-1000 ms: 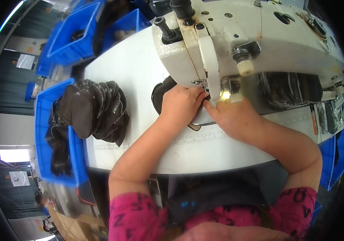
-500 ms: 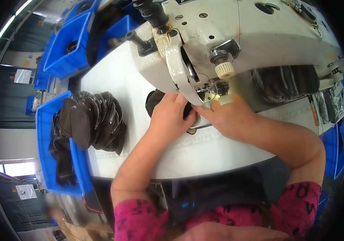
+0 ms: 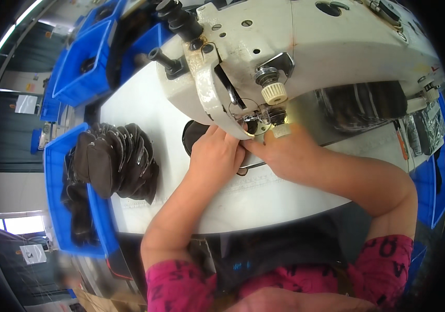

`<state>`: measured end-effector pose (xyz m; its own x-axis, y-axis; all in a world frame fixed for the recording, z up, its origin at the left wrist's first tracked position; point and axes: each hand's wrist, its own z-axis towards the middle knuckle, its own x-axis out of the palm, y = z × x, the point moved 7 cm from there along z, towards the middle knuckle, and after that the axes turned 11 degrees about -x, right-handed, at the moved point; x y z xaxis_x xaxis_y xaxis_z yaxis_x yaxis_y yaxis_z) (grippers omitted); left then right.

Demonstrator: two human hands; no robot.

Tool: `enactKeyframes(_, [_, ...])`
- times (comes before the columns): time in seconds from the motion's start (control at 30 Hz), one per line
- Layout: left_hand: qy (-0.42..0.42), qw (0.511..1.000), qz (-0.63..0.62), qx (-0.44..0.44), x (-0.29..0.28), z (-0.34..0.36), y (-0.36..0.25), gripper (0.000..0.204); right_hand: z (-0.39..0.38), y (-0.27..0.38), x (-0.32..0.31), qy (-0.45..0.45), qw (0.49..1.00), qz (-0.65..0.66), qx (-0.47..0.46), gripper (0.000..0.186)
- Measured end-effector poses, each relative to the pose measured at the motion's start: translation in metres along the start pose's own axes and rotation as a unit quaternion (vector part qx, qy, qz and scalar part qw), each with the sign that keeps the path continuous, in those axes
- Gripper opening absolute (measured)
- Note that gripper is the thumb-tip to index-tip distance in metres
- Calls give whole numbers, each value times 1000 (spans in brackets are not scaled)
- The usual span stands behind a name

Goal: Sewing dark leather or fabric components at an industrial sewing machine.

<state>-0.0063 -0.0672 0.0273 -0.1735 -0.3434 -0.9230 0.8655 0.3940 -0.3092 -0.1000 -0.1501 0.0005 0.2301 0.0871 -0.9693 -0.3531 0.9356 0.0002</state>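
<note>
A dark fabric piece (image 3: 193,137), rounded at its left end, lies under the needle area of the white sewing machine (image 3: 316,62). My left hand (image 3: 214,155) bends over it, fingers pressed together and thumb gripping its near edge. My right hand (image 3: 289,155) is closed at the other side, its index finger and thumb meeting the piece beside the presser foot. The machine head hides several of my fingertips and most of the piece. A small brown tab (image 3: 242,171) pokes out below my left thumb.
Several dark zippered pouches (image 3: 97,164) are stacked at the left, partly over a blue bin (image 3: 105,229). Dark pieces (image 3: 360,106) lie under the machine arm. An orange-handled tool (image 3: 402,140) and a clear plastic bag (image 3: 428,132) sit at the table's right.
The whole view has shifted slightly, so the machine appears further left. Both hands stay beside the needle with the fabric piece; my left thumb looks drawn in closer to its fingers.
</note>
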Motion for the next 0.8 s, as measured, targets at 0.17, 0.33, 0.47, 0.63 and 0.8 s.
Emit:
enactKeyframes(0.17, [-23,999,43,8,6,-2,10,27,-1,-3,5,-15,1000,-2,16,43])
enactKeyframes(0.33, [-95,990,81,59,4,-1,7,25,0,-3,-1,-32,999,12,13,35])
enactKeyframes(0.47, [-113,985,94,93,2,-2,2,25,1,-4,-2,-21,999,42,8,28])
enactKeyframes(0.63, [-95,984,86,123,3,-3,-5,26,-1,-2,-3,-33,999,35,3,26])
enactKeyframes(0.8, [-20,998,-38,35,4,3,3,29,0,-2,-5,-15,999,38,-5,30])
